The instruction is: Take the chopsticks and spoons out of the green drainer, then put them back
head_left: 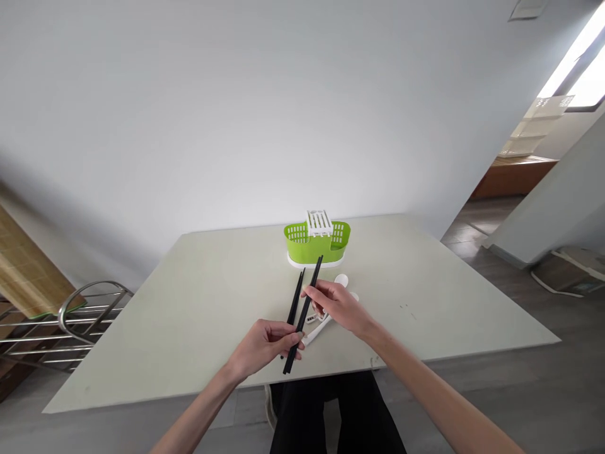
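Observation:
A pair of black chopsticks [310,304] is held at a slant between my two hands above the table. My left hand [265,345] pinches their thick lower ends, while the fingers of my right hand [338,306] close on them higher up. More black chopsticks [295,301] lie on the table just to the left. Under and beside my right hand are white spoons [341,279], partly covered by it. A small white slotted piece [311,318] shows between the chopsticks and a white handle [317,330]. Behind them stands a green basket [309,252] with a white base and a white slatted top part [319,223].
The pale table [212,284] meets a white wall [246,126] at the back. A metal rack [89,321] with a bamboo mat [33,265] stands at the left. My legs [302,416] are under the near edge.

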Tool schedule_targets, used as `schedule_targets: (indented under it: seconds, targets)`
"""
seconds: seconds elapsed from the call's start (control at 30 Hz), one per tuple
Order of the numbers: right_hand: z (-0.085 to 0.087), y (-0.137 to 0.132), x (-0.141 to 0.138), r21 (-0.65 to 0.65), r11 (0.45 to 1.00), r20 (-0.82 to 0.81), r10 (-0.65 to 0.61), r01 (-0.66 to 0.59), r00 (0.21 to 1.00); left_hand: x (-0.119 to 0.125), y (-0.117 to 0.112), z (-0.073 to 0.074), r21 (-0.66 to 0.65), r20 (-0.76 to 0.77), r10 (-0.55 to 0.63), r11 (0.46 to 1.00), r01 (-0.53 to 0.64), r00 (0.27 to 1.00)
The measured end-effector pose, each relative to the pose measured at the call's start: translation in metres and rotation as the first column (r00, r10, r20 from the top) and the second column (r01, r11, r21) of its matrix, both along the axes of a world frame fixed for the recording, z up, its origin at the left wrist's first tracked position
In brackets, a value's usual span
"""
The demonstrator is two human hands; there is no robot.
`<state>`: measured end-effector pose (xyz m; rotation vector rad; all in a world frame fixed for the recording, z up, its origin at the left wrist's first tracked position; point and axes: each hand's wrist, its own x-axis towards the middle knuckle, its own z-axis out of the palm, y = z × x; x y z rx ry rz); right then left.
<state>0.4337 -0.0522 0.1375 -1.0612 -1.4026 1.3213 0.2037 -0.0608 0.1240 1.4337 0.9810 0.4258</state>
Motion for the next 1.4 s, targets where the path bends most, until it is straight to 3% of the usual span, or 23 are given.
schedule_targets:
  seconds: [0.27, 0.4, 0.5, 0.63, 0.73, 0.8, 0.9, 0.97, 1.03, 1.17, 1.4]
  targets:
    - [-0.001, 0.004, -0.003, 0.023, 0.999, 0.107, 0.041, -0.044, 0.993, 0.005, -0.006, -0.016, 0.053, 0.041, 0.068, 0.996, -0.07, 0.997]
    - [0.002, 0.004, -0.004, 0.041, 0.997, 0.19, 0.054, -0.063, 0.98, 0.003, -0.004, -0.022, 0.07, 0.04, 0.033, 0.997, -0.036, 0.999]
    - [0.009, 0.008, -0.004, 0.074, 0.996, 0.237, 0.039, -0.058, 0.971, -0.001, 0.002, -0.019, 0.096, 0.036, 0.002, 0.995, -0.005, 0.999]
    - [0.022, 0.018, -0.004, 0.148, 0.988, 0.242, -0.07, 0.035, 0.968, -0.005, 0.012, -0.014, 0.142, 0.02, -0.011, 0.99, 0.008, 1.0]
    - [0.038, 0.031, -0.002, 0.217, 0.975, 0.285, -0.113, 0.051, 0.952, -0.013, 0.031, -0.024, 0.258, -0.023, 0.048, 0.965, -0.04, 0.999]
    - [0.055, 0.045, 0.005, 0.296, 0.953, 0.308, -0.166, 0.071, 0.937, -0.026, 0.053, -0.04, 0.405, -0.075, 0.203, 0.901, -0.156, 0.976]
    - [0.088, 0.079, 0.024, 0.49, 0.848, 0.296, -0.38, 0.202, 0.876, -0.053, 0.092, -0.073, 0.659, -0.124, 0.505, 0.686, -0.309, 0.854]
    - [0.106, 0.11, 0.036, 0.629, 0.726, 0.247, -0.526, 0.278, 0.814, -0.071, 0.115, -0.092, 0.758, -0.159, 0.565, 0.595, -0.266, 0.81]
    - [0.114, 0.143, 0.045, 0.675, 0.684, 0.265, -0.575, 0.277, 0.774, -0.082, 0.13, -0.105, 0.816, -0.213, 0.593, 0.545, -0.192, 0.777]
    - [0.1, 0.202, 0.049, 0.609, 0.767, 0.437, -0.536, 0.201, 0.722, -0.087, 0.14, -0.119, 0.865, -0.314, 0.629, 0.498, -0.059, 0.711]
    - [0.067, 0.265, 0.042, 0.442, 0.895, 0.683, -0.377, 0.057, 0.626, -0.084, 0.135, -0.119, 0.858, -0.397, 0.62, 0.513, 0.033, 0.677]
